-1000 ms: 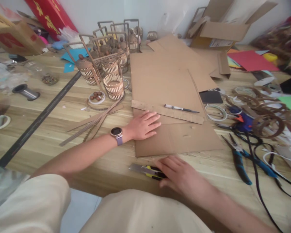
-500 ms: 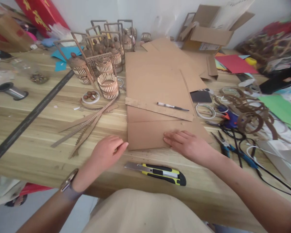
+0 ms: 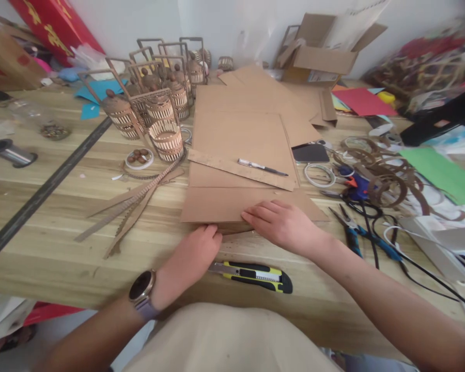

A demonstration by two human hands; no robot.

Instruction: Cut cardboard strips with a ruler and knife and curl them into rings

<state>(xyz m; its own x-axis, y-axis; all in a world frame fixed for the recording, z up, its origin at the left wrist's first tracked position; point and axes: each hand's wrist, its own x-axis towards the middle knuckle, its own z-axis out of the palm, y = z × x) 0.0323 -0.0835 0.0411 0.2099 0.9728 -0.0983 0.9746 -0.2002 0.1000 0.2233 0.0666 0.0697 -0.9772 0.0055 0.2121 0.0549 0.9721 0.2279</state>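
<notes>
A large brown cardboard sheet [image 3: 240, 134] lies in front of me, and its near flap [image 3: 213, 204] is slightly raised off the layer below. My right hand [image 3: 277, 222] grips the flap's near edge, fingers on top; its thumb is hidden. At the same edge, further left, my left hand [image 3: 197, 250] has its fingers curled at the gap under the flap, with the fingertips partly hidden. A narrow cardboard strip [image 3: 217, 164] lies across the sheet, with a pen [image 3: 261, 167] on it. Close to my left hand lies a yellow and black utility knife [image 3: 256, 276], blade out.
Several small woven baskets with handles [image 3: 166, 139] stand at the back left. Corrugated strips [image 3: 135, 206] and a dark metal bar [image 3: 46, 188] lie left. Pliers [image 3: 351, 227], a tape roll [image 3: 320, 175] and brown coils [image 3: 391, 191] crowd the right. An open box [image 3: 321, 59] stands behind.
My left hand has moved right and in to the cardboard's near edge. The near flap has lifted at its left side, with my right hand at its edge. The view has shifted slightly.
</notes>
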